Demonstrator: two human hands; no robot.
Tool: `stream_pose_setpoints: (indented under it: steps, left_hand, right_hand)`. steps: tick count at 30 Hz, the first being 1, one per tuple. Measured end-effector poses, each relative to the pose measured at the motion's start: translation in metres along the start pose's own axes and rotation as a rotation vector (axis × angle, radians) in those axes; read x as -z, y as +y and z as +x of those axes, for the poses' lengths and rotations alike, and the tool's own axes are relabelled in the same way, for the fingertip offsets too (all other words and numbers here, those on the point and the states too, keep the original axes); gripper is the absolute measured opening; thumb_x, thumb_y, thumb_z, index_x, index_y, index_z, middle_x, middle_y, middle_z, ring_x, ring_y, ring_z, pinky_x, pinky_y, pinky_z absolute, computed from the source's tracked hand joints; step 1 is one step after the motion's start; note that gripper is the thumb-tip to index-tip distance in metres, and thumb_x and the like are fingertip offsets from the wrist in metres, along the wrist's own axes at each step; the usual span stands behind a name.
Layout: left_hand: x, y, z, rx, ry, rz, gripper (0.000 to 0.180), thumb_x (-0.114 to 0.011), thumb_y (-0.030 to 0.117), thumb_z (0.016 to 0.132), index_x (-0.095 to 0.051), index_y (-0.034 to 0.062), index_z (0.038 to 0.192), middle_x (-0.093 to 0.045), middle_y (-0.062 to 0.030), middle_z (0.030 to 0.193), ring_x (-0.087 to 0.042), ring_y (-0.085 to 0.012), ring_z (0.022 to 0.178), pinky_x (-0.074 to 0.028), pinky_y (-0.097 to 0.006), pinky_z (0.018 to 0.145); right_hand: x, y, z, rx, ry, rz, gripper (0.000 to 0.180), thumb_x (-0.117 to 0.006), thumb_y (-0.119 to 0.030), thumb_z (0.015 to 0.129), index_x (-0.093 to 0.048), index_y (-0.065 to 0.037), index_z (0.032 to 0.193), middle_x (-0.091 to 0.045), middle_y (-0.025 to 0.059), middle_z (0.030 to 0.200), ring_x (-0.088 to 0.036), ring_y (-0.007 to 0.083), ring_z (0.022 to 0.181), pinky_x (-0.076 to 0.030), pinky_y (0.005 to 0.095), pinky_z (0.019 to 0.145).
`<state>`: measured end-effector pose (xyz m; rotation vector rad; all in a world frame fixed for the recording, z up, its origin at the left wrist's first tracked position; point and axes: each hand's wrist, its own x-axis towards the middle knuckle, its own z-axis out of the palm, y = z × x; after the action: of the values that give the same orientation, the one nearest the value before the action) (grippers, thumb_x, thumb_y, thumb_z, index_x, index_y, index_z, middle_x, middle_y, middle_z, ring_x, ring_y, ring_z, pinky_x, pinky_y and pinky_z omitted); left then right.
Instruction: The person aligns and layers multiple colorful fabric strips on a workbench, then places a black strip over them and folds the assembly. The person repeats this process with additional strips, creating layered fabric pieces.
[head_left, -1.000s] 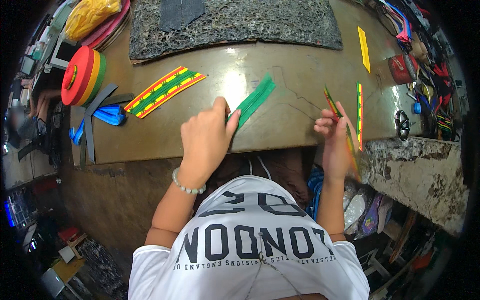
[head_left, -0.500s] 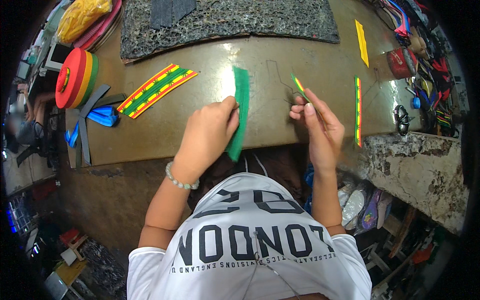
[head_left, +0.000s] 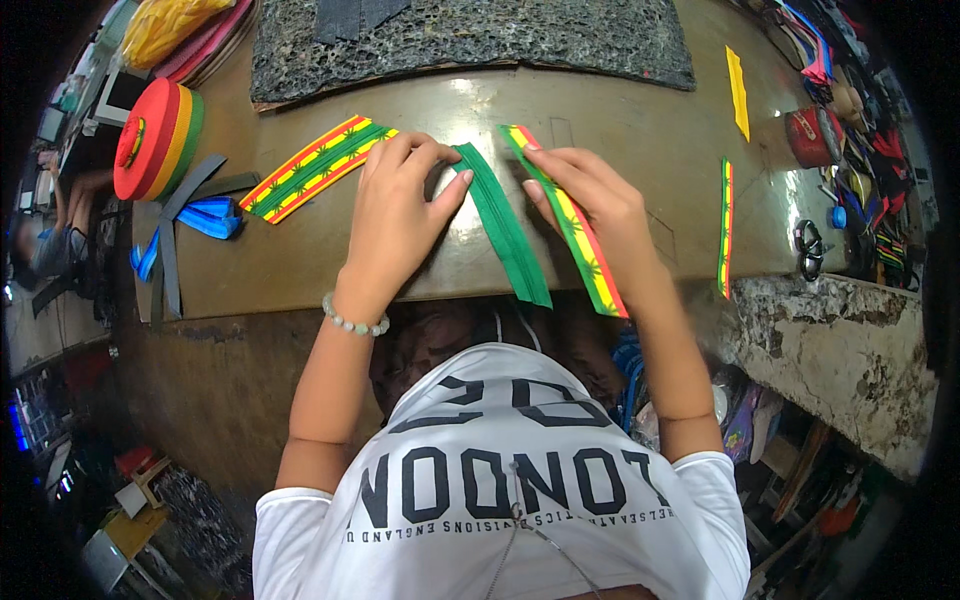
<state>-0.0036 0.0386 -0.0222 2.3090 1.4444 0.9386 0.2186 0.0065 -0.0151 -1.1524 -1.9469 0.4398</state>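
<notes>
Hands work at the near edge of a brown table; the left hand lies palm down on the surface, its fingers curled and pressed onto the upper end of a plain green strip, thumb touching the strip's left edge; the green strip runs diagonally from that hand down to the table's near edge and overhangs it slightly; the right hand rests just to the right, its fingers extended and held close together, pressing flat on a red, yellow and green striped strip that lies almost parallel to the green strip, just beside it and not touching it along the visible length; the striped strip's upper end shows above the fingertips and its lower end reaches past the table edge; a beaded bracelet sits on the left wrist; further striped strips lie side by side to the left of the left hand; a single narrow striped strip lies well apart to the right; a roll of red, yellow and green webbing stands at the far left, with blue ribbon and grey strips near it; a dark textured mat covers the far side; scissors and a red tin sit at the right edge.
</notes>
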Motion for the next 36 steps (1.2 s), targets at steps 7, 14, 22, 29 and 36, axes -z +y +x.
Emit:
stream_pose_setpoints:
  steps: [7,14,22,29,36]
  left_hand:
    - [-0.007,-0.014,0.001,-0.087,0.024,0.001,0.020,-0.077,0.016,0.081,-0.069,0.0044,0.095,-0.066,-0.0077,0.106,-0.058,-0.0284,0.099,-0.048,-0.040,0.090]
    - [-0.010,-0.015,-0.001,-0.076,0.026,-0.026,0.024,-0.076,0.014,0.081,-0.065,0.0050,0.101,-0.067,-0.0088,0.101,-0.059,-0.0286,0.098,-0.047,-0.040,0.087]
    - [-0.013,-0.017,-0.001,-0.092,0.078,-0.024,0.031,-0.076,0.015,0.080,-0.064,0.0042,0.106,-0.067,-0.0111,0.104,-0.059,-0.0311,0.100,-0.046,-0.042,0.090]
    - [-0.012,-0.014,-0.002,-0.104,0.065,0.012,0.028,-0.074,0.016,0.083,-0.069,0.0082,0.109,-0.066,-0.0066,0.108,-0.057,-0.0284,0.103,-0.046,-0.041,0.092]
    - [-0.010,-0.012,-0.004,-0.097,0.027,0.063,0.028,-0.073,0.018,0.085,-0.071,0.0112,0.112,-0.064,-0.0037,0.111,-0.056,-0.0263,0.106,-0.045,-0.041,0.093]
  right_hand:
    - [-0.015,0.011,0.016,0.126,-0.196,-0.138,0.037,-0.071,-0.015,0.089,-0.066,-0.003,0.124,-0.067,0.0146,0.111,-0.064,0.0319,0.100,-0.054,0.0393,0.087]
    - [-0.015,0.002,0.021,0.184,-0.287,-0.287,0.041,-0.067,-0.011,0.085,-0.063,-0.002,0.125,-0.065,0.0120,0.112,-0.063,0.0296,0.101,-0.055,0.0389,0.084]
    - [-0.015,-0.002,0.024,0.237,-0.313,-0.378,0.044,-0.063,-0.007,0.079,-0.061,0.001,0.122,-0.063,0.0090,0.105,-0.062,0.0266,0.097,-0.057,0.0355,0.080]
    - [-0.015,-0.006,0.022,0.231,-0.314,-0.398,0.043,-0.063,-0.007,0.080,-0.061,0.001,0.121,-0.062,0.0087,0.103,-0.062,0.0259,0.097,-0.057,0.0351,0.080]
    - [-0.016,-0.006,0.023,0.246,-0.311,-0.450,0.041,-0.064,-0.008,0.079,-0.062,0.001,0.119,-0.062,0.0078,0.102,-0.062,0.0239,0.096,-0.058,0.0333,0.079]
